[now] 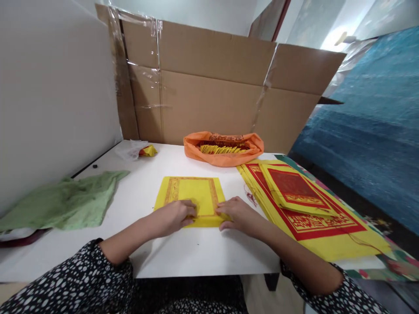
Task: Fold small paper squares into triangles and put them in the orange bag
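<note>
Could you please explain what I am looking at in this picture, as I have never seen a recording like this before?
There is no machine: a camera worn on a person's head looks down at their own bare hands. The left hand and right hand press flat on the near edge of a yellow paper sheet on a white table. To the right lies a stack of yellow-and-red printed sheets; behind, an orange bag holding folded yellow papers; left, a green cloth. Cardboard stands behind.

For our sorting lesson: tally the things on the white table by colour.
Yellow, sheet under both hands, printed stack, small folded piece: 3
Orange, bag: 1
Green, cloth: 1
Clear, plastic wrap: 1
Total: 6
</note>
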Demonstrator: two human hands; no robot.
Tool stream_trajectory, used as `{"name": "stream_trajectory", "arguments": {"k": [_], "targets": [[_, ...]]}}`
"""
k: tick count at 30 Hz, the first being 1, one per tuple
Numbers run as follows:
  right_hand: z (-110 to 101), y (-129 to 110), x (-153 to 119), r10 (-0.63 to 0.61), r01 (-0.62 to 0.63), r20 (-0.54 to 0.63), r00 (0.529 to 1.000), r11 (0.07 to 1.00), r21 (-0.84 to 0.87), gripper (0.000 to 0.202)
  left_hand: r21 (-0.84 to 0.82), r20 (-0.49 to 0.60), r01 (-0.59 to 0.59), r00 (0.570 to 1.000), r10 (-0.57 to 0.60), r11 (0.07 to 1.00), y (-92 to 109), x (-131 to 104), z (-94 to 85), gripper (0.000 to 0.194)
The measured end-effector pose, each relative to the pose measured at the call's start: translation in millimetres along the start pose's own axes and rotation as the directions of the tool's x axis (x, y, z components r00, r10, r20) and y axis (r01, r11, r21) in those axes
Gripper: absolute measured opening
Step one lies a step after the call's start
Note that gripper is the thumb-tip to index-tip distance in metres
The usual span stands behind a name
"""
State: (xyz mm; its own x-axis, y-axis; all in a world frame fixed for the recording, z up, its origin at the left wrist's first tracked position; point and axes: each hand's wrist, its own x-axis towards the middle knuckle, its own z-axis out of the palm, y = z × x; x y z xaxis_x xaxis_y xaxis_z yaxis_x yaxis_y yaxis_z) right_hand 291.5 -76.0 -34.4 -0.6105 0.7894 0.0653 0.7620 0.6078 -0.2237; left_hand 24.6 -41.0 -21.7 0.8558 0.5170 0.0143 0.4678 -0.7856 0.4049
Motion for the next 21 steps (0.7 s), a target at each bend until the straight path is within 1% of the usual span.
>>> {"name": "stream_trajectory", "arguments": {"k": [2, 4, 5, 7, 9, 10, 12, 13, 14, 15, 16, 18, 21], "targets": [[-2, -4, 2, -0.020, 0.019, 0.005, 1.000, 0.999, 0.029, 0.023, 0.058, -0.009, 0.088, 0.996, -0.088, 0.994, 8, -1, -3.6, 0.022], [-4, -8, 3, -0.022, 0.021, 0.012, 1.000, 0.997, 0.075, 0.017, 0.141, -0.031, 0.183, 0.983, -0.181, 0.973, 16, -3, -6.2, 0.021], [-4, -9, 3, -0.017, 0.015, 0.022, 1.000, 0.994, 0.107, 0.018, 0.176, -0.043, 0.215, 0.977, -0.210, 0.961, 19, -5, -6.9, 0.023], [-5, -11, 6, 0.006, -0.016, 0.051, 0.999, 0.983, 0.186, 0.026, 0.223, -0.055, 0.246, 0.969, -0.240, 0.943, 23, -9, -6.5, 0.027], [-5, -9, 13, 0.056, -0.065, 0.042, 0.998, 0.968, 0.242, 0.029, 0.263, -0.108, 0.242, 0.969, -0.220, 0.934, 23, -12, -3.5, 0.027], [-4, -7, 18, 0.092, -0.091, 0.007, 0.996, 0.963, 0.252, 0.030, 0.298, -0.155, 0.219, 0.972, -0.179, 0.929, 21, -12, -1.0, 0.026], [0, 0, 33, 0.166, -0.139, -0.096, 0.981, 0.960, 0.242, 0.028, 0.400, -0.235, 0.129, 0.971, -0.034, 0.907, 12, -9, 5.5, 0.033], [4, 4, 41, 0.205, -0.168, -0.150, 0.967, 0.959, 0.228, 0.026, 0.453, -0.248, 0.075, 0.968, 0.045, 0.888, 6, -6, 9.3, 0.039], [8, 10, 50, 0.244, -0.201, -0.194, 0.950, 0.956, 0.216, 0.023, 0.490, -0.233, 0.027, 0.967, 0.102, 0.871, 0, -3, 13.3, 0.042], [13, 15, 58, 0.278, -0.233, -0.223, 0.934, 0.950, 0.206, 0.019, 0.505, -0.202, -0.005, 0.971, 0.124, 0.863, -7, 2, 17.1, 0.043], [18, 21, 65, 0.307, -0.262, -0.240, 0.921, 0.944, 0.199, 0.016, 0.502, -0.193, 0.005, 0.975, 0.106, 0.865, -14, 6, 20.8, 0.042], [27, 30, 77, 0.343, -0.299, -0.260, 0.903, 0.934, 0.195, 0.012, 0.465, -0.179, 0.074, 0.984, 0.012, 0.882, -26, 12, 26.6, 0.042], [36, 39, 85, 0.357, -0.296, -0.279, 0.892, 0.925, 0.237, 0.012, 0.379, -0.165, 0.179, 0.978, -0.124, 0.908, -36, 15, 31.7, 0.046]]}}
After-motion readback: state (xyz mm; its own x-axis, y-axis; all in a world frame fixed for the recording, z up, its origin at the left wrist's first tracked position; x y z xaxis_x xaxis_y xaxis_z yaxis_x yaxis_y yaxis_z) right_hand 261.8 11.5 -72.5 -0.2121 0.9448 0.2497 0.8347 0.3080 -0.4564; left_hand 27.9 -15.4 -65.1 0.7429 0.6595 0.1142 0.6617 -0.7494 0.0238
